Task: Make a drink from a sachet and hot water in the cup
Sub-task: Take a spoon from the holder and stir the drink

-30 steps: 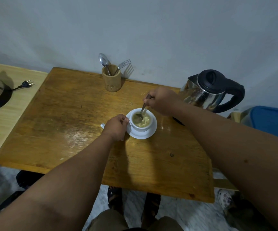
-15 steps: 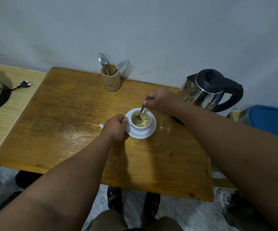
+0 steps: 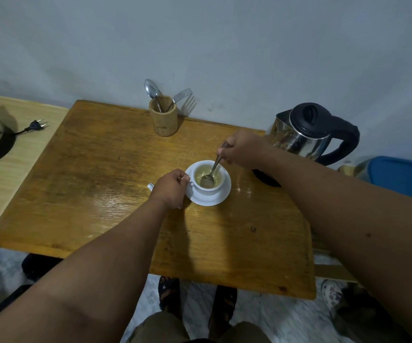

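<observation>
Right hand [image 3: 243, 148] was curled round the top of the spoon [image 3: 212, 170] handle, pinching it. The handle ran down and toward the person's left from that grip, so its long axis slanted from the hand, above the far right rim, to the bowl end sunk in the liquid near the middle of the cup [image 3: 208, 177]. Left hand [image 3: 171, 188] was closed on the cup's handle side, fingers at the handle; whether they passed through the loop could not be told. The cup stood upright on its saucer [image 3: 221, 196], near the middle of the table [image 3: 96, 174], holding pale yellowish liquid. A small white scrap, possibly the sachet [image 3: 150, 186], showed just behind the left hand. Kettle [image 3: 308, 134] stood beyond the right forearm. Judgement: stirring in hand; the spoon's tilt leaves sweep room toward the near left wall.
</observation>
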